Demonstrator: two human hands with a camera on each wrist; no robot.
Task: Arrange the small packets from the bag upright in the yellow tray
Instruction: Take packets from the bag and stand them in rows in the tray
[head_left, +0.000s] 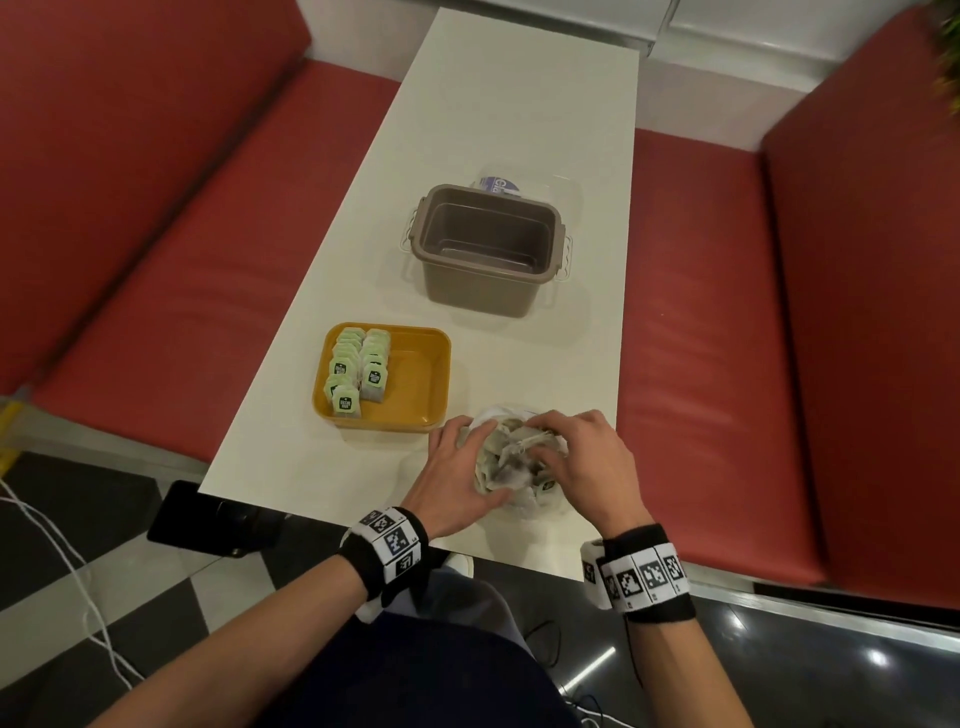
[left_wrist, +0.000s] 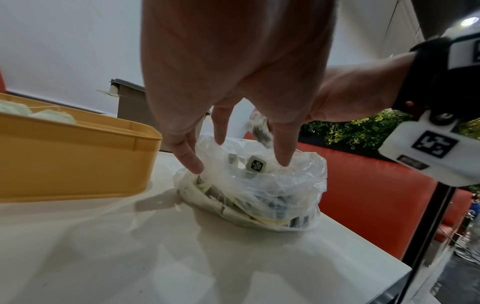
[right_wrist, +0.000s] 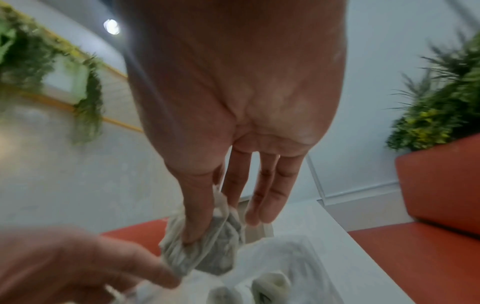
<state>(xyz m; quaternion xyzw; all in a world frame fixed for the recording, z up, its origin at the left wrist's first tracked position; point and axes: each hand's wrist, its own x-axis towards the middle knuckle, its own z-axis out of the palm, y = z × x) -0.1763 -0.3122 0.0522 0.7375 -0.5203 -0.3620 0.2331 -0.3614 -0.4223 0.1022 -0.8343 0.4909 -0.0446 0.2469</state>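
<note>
A clear plastic bag (head_left: 524, 499) (left_wrist: 272, 191) full of small tea packets lies near the table's front edge. My left hand (head_left: 457, 462) (left_wrist: 233, 156) rests on the bag's left side, its straight fingers spread on the rim. My right hand (head_left: 576, 452) (right_wrist: 207, 232) reaches into the bag's mouth and pinches a bunch of packets (right_wrist: 205, 257) between thumb and forefinger, just above the bag. The yellow tray (head_left: 415, 374) (left_wrist: 78, 160) stands to the left beyond the bag. Several green-labelled packets (head_left: 358, 371) stand upright in two rows along its left side.
An open grey-brown bin (head_left: 488, 249) stands further back on the white table (head_left: 519, 104), with a clear lid (head_left: 550, 182) behind it. A black phone (head_left: 208, 519) lies at the near left corner. Red benches (head_left: 727, 312) flank the table.
</note>
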